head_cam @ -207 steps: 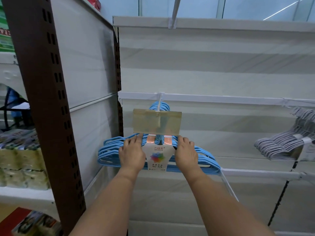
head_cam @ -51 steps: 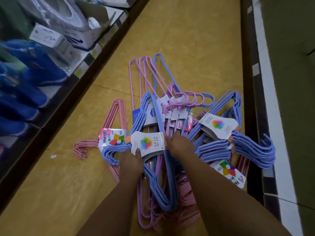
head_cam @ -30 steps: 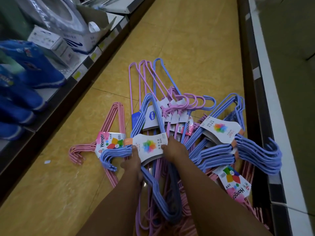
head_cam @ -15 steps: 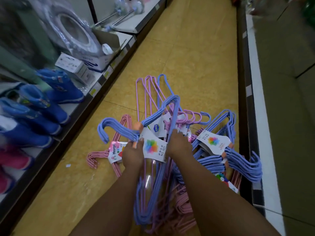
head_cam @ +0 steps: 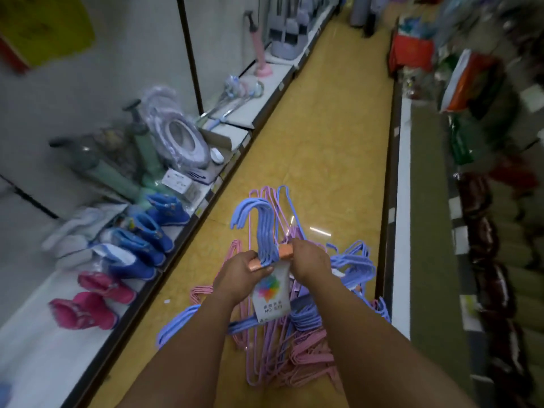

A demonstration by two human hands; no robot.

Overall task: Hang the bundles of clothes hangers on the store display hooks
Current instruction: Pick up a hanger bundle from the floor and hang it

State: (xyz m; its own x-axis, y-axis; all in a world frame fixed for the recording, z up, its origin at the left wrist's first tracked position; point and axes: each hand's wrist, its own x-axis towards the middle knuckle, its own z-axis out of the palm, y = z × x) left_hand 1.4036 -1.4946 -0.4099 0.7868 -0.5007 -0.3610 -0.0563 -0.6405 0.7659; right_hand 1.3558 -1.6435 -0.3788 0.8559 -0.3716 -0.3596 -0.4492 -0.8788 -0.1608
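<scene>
Far left, a low white shelf runs along the aisle with chunky rubbery kids' boots on it: a pink pair nearest, then glossy blue ones further up. Behind those sits something oval and ring-shaped wrapped in crinkly clear plastic, looks like a padded seat, though it's blurry. Moving in, the floor is smooth yellow tile with a bit of glare. Dead centre, both bare hands hold one bundle of blue hangers up off the floor, hooks pointing up and curling over to the left, thin coated wire all stacked tight. The left hand has its fingers curled closed around the left end of the orange band that ties the necks, thumb over the white cardboard tag with the rainbow splash print. The right hand is clamped on the band's right end, fingers wrapped over the top. Underneath and off to the right, the rest of the pile of hangers lies tangled on the floor, lilac, pink and more blue. Far right is another shelving unit, its goods too smeared to make out.
</scene>
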